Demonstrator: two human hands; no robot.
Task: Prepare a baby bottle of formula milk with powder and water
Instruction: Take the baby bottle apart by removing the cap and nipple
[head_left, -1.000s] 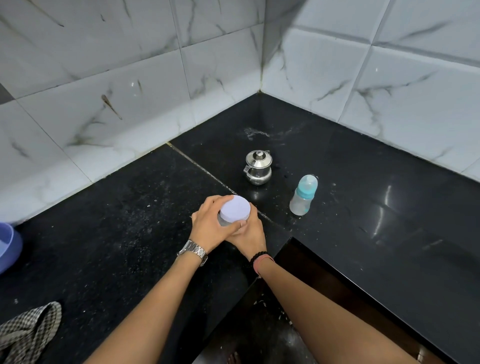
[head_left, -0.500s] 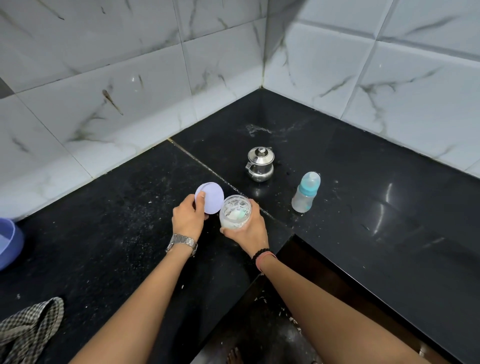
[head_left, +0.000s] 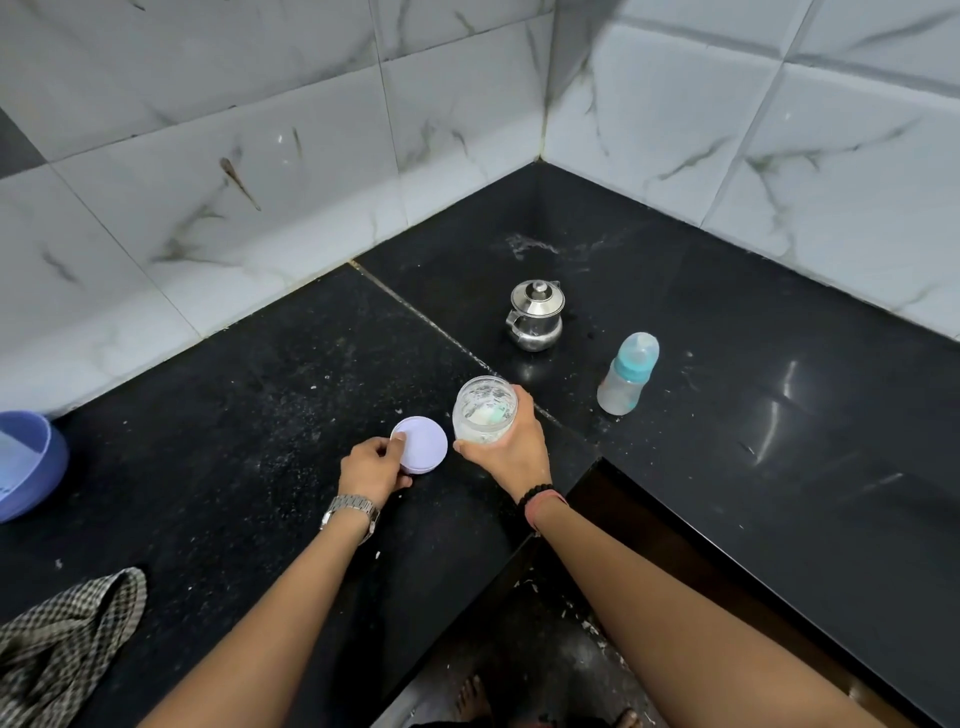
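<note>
Two hands busy, one open jar: where the powder could be lost

Two risks stand out. First, the open powder jar (head_left: 485, 410) is off centre in the right hand (head_left: 511, 447), whose grip wraps the lower wall from the near side with the thumb to the left; it stands close to the inner edge of the worktop (head_left: 260, 395), where the slab steps down. A nudge from the wrist, or a lift with a loose grip, could tip it and spill the formula powder, some of which seems to cling to the inside of the glass. A greenish shape lies inside, possibly a scoop, though that is hard to tell.

Second, the lilac lid (head_left: 420, 445) is at the worktop just left of the jar. I cannot tell whether it is fully resting or just touching down. The surface there is speckled with pale grit, so the lid's underside could pick up dirt and carry it back to the jar.

The left hand (head_left: 371, 467) has a curled grip pinching the lid's near-left edge, thumb on top at the rim.

The baby bottle (head_left: 627, 374) stands capped, apart to the right, untouched. The steel kettle (head_left: 536, 316), lid on, sits behind the jar. Reaching past the open jar for either could knock it.
</note>
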